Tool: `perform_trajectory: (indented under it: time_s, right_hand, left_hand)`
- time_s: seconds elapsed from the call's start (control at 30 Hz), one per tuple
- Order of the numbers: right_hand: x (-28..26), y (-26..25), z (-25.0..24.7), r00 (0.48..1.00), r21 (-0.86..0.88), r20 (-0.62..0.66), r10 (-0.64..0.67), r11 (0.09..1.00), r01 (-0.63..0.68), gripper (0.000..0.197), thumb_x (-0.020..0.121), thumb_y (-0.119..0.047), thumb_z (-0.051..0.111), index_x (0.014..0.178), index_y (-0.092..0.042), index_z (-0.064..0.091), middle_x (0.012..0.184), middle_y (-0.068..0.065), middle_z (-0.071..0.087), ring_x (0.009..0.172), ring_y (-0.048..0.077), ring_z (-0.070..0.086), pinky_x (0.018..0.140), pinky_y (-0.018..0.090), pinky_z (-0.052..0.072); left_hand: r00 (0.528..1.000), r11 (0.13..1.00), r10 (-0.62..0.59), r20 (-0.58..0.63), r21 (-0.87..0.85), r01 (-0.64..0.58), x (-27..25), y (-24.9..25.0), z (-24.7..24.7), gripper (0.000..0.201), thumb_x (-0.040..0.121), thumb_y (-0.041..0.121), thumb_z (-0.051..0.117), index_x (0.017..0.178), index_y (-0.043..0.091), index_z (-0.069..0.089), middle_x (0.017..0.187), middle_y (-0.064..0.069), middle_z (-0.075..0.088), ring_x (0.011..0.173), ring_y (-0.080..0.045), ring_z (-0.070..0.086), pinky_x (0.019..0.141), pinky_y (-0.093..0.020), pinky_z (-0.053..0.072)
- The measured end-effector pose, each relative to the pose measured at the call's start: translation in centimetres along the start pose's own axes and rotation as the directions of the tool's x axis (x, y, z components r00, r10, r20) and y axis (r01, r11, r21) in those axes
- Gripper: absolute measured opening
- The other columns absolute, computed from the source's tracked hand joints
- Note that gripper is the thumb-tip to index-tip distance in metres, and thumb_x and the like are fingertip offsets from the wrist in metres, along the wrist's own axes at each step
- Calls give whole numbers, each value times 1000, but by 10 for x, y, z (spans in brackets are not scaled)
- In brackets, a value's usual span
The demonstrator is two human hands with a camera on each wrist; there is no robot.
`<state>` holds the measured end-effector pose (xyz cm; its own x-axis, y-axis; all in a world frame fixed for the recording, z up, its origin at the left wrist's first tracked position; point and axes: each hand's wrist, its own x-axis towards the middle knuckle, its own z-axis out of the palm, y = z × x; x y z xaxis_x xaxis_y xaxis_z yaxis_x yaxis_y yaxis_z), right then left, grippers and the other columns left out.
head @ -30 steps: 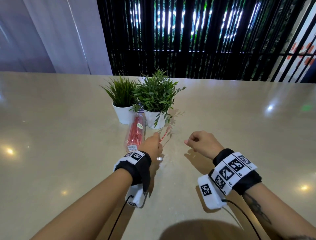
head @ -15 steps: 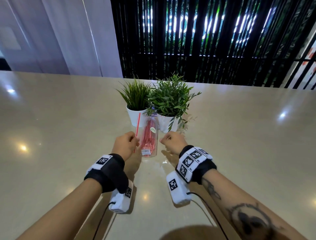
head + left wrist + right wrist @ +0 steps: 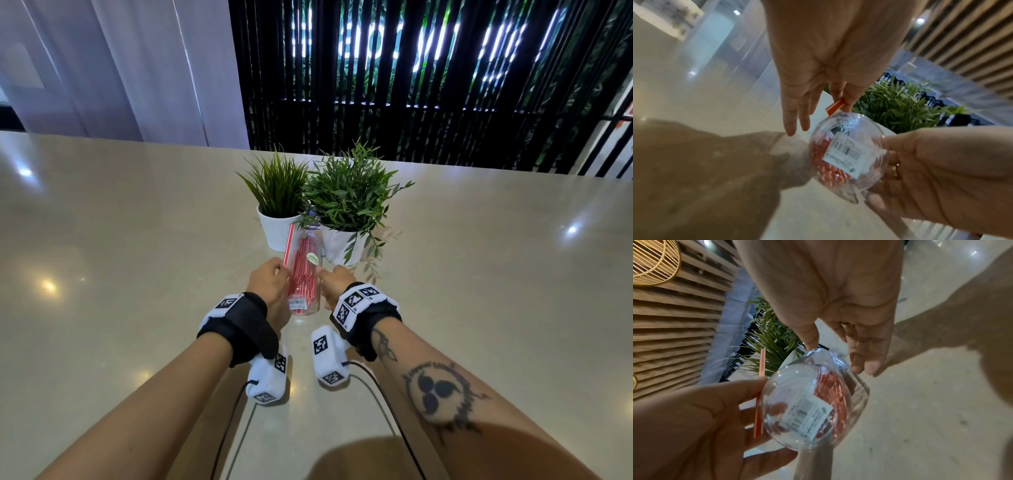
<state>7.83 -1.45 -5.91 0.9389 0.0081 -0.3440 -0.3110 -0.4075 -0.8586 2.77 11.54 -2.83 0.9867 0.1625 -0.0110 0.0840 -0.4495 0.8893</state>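
Note:
A clear plastic pack of red straws [image 3: 305, 277] lies on the beige table [image 3: 137, 274], its barcode end towards me [image 3: 846, 154]. My left hand [image 3: 278, 271] is at the pack's left side and pinches a single red straw [image 3: 288, 245] between thumb and finger; the straw [image 3: 758, 402] points up and away. My right hand [image 3: 324, 273] holds the pack from the right, thumb on top and fingers curled under it [image 3: 888, 162]. In the right wrist view the pack [image 3: 807, 402] sits between both hands.
Two green plants in white pots [image 3: 274, 229] [image 3: 339, 245] stand just behind the pack's far end. Black slats [image 3: 411, 102] and a pale curtain [image 3: 120, 68] rise behind the table. Wrist-camera cables [image 3: 376, 394] trail towards me.
My right hand has come in from the right and taken hold of the pack. My left hand, still pinching the straw, has shifted to the pack's left side.

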Motion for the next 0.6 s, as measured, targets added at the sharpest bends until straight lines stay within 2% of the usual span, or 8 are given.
perform_trajectory:
  time_s: [0.03, 0.1, 0.17, 0.23, 0.33, 0.43, 0.53, 0.6]
  right_hand:
    - [-1, 0, 0, 1000, 13, 1, -9, 1000, 9, 53, 81, -50, 47, 113, -8, 46, 83, 10, 54, 69, 23, 46, 77, 39, 40]
    - [-18, -10, -2, 999, 53, 16, -35, 998, 34, 47, 83, -48, 50, 105, -7, 54, 92, 12, 63, 76, 25, 57, 81, 38, 46]
    - [-26, -15, -2, 996, 116, 76, -55, 992, 46, 33, 83, -44, 55, 85, -12, 59, 108, 18, 67, 92, 32, 65, 90, 43, 50]
    - [-26, -15, 0, 990, 160, 121, -69, 986, 49, 25, 74, -46, 62, 73, -21, 59, 106, 19, 70, 95, 35, 67, 93, 50, 50]
    - [-13, -9, 3, 988, 169, 135, -75, 984, 51, 32, 59, -50, 68, 74, -22, 62, 100, 18, 72, 90, 35, 69, 91, 51, 52]
    - [-19, -11, 1, 987, 178, 142, -79, 983, 54, 18, 72, -37, 67, 74, -21, 60, 103, 22, 71, 92, 36, 69, 91, 51, 52]
    - [-28, -14, -2, 987, 184, 134, -90, 981, 64, 15, 75, -34, 65, 71, -22, 57, 103, 21, 70, 95, 37, 67, 92, 52, 51]
    - [-38, -16, -5, 986, 193, 125, -110, 978, 84, 15, 80, -30, 64, 70, -23, 54, 92, 15, 69, 99, 38, 66, 94, 52, 50]
  left_hand:
    - [1000, 1000, 4, 3, -2, -4, 1, -1, 1, 22, 91, 14, 42, 70, 13, 48, 77, -10, 52, 79, -23, 47, 60, -28, 36]
    - [1000, 999, -20, 23, -34, 21, 3, -3, 2, 29, 92, 16, 41, 63, 19, 45, 68, -5, 49, 78, -23, 46, 53, -27, 35]
    - [999, 998, -40, 37, -56, 42, 3, -4, 3, 31, 93, 17, 40, 62, 21, 45, 66, -5, 48, 79, -23, 47, 60, -30, 40]
    - [999, 999, -29, 39, -40, 31, 1, -3, 4, 30, 93, 20, 40, 64, 16, 46, 75, -12, 51, 79, -25, 49, 72, -39, 44]
    - [1000, 999, -9, 21, -52, 10, -3, -3, 4, 22, 93, 20, 40, 77, 7, 48, 77, -15, 50, 79, -25, 49, 75, -43, 47]
    - [999, 1000, 10, 32, -14, -10, -3, -4, 5, 22, 93, 20, 41, 76, 8, 50, 76, -13, 52, 79, -27, 52, 77, -45, 49]
    - [999, 999, 37, 13, -25, -37, -4, -5, 5, 20, 93, 16, 41, 80, 5, 51, 72, -9, 52, 70, -24, 50, 65, -26, 47]
    - [997, 997, 76, 3, -19, -76, -7, -6, 6, 18, 93, 14, 41, 83, 3, 52, 77, -11, 54, 67, -21, 50, 55, -16, 43]
